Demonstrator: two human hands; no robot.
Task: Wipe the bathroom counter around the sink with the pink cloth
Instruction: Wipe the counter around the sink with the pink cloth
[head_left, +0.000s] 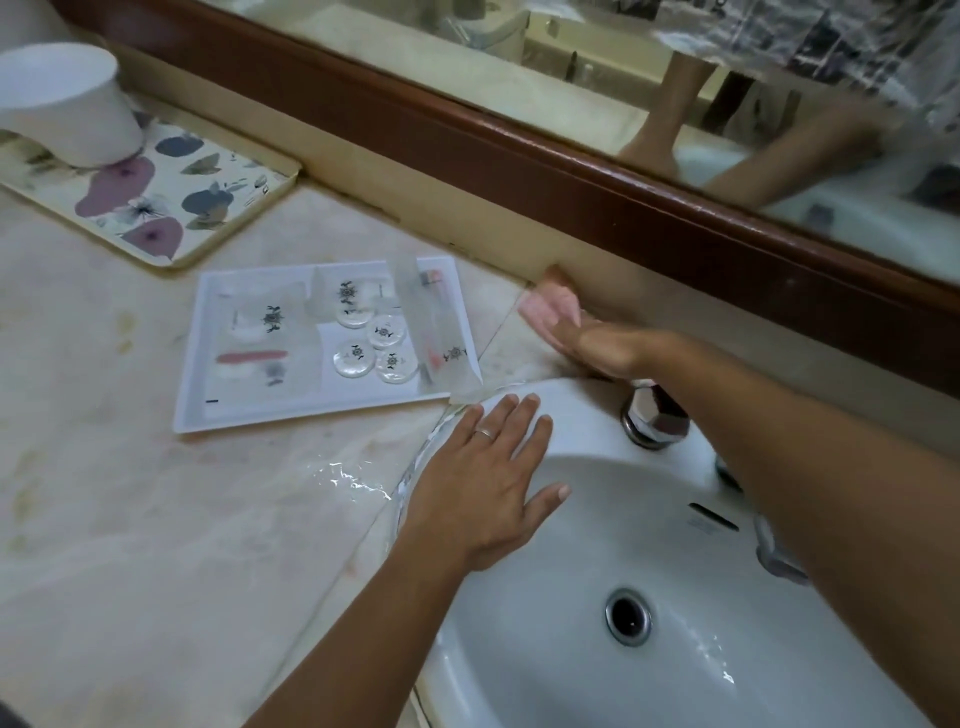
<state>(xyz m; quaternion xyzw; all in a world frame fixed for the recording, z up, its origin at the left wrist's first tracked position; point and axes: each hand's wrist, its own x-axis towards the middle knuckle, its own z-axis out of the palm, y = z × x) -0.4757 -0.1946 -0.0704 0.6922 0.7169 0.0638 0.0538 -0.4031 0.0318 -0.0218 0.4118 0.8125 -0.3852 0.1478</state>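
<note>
At nine to eleven o'clock a white cup (67, 104) stands on a flower-printed tray (171, 208) pushed toward the back of the counter (104, 493), a pale marble-look surface with yellowish stains at its left and a thin film of water (353, 480) shining close to the basin. Toward the centre a white tray (249, 410) holds wrapped toiletries (265, 332), four round packets (374, 348) and a long clear sleeve (436, 322) that sticks out over its right edge. The left hand (488, 478) lies flat and open, palm down, fingers spread, on the rim of the white sink (597, 545), a ring on one finger. At about one o'clock from it, the right hand (587, 343) reaches across to the back of the counter, against the low beige ledge (467, 208); the pink cloth (550, 306) shows there as a pale pink blur at its fingertips, and whether the fingers press or grip it cannot be told through the motion blur. Under that forearm sit a chrome tap knob (652, 415) and, at five o'clock, the drain (627, 616). A dark wood-framed mirror (571, 171) runs along the top, reflecting the arms.
</note>
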